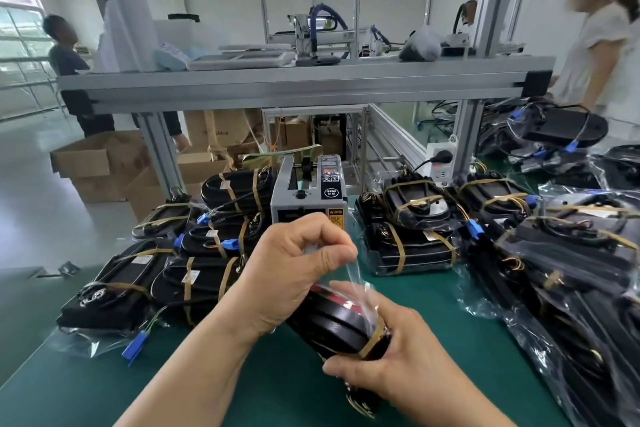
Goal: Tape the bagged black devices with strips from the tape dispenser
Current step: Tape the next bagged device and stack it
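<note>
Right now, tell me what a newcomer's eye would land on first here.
First, the two hands at the centre front: the right hand grips a bagged black device while the left hand pinches its clear bag. Behind them stands the grey tape dispenser, with taped devices piled on the green table either side.

Bagged black device (341, 326) tilted, held above green mat; tape dispenser (308, 192) upright behind, taped devices (194, 274) stacked around

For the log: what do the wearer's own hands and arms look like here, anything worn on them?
Both are bare. The left hand and right hand carry no gloves, and no rings or watch show. Both forearms are uncovered up to the bottom edge of the picture, so no sleeve shows. No wrist strap, cable or marking appears on either arm.
</note>
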Available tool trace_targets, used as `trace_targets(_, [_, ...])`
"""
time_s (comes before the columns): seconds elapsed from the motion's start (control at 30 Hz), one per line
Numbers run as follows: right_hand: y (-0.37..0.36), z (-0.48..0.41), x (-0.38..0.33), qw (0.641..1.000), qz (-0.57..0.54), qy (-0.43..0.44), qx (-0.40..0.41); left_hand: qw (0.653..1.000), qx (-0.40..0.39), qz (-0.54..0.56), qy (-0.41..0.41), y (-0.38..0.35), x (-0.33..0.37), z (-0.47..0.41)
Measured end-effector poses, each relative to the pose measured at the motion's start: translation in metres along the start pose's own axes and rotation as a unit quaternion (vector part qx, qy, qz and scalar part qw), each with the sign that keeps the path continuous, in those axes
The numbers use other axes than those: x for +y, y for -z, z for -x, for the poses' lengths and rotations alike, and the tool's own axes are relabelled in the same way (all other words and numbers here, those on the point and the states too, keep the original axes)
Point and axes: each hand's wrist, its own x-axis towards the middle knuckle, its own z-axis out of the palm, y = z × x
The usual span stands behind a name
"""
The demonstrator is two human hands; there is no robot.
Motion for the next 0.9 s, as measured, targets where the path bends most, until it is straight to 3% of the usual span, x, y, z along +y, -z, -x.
trace_targets(0.1, [0.004, 0.001, 0.002, 0.999, -0.036, 0.009, 0.026, 0.999, 0.033, 0.0, 0.016, 0.002, -0.001, -0.002])
trace_targets(0.17, [0.005, 0.002, 0.006, 0.993, -0.078, 0.003, 0.087, 0.987, 0.137, -0.018, 0.079, 0.011, -0.01, -0.005])
trace_targets(0.23, [0.005, 0.002, 0.01, 0.98, -0.095, -0.008, 0.174, 0.944, 0.277, -0.021, 0.177, 0.019, -0.028, -0.009])
trace_targets(0.3, [0.003, 0.001, 0.013, 0.965, -0.089, -0.018, 0.244, 0.9, 0.334, 0.039, 0.276, 0.023, -0.052, -0.013])
trace_targets(0.5, [-0.01, -0.004, 0.016, 0.957, -0.093, -0.011, 0.275, 0.807, 0.35, 0.181, 0.44, 0.016, -0.104, -0.038])
trace_targets(0.77, [-0.014, -0.008, 0.019, 0.954, -0.089, 0.015, 0.286, 0.746, 0.337, 0.265, 0.51, 0.016, -0.117, -0.076])
trace_targets(0.9, [-0.013, -0.007, 0.017, 0.956, -0.09, 0.019, 0.279, 0.718, 0.38, 0.287, 0.508, 0.014, -0.12, -0.081])
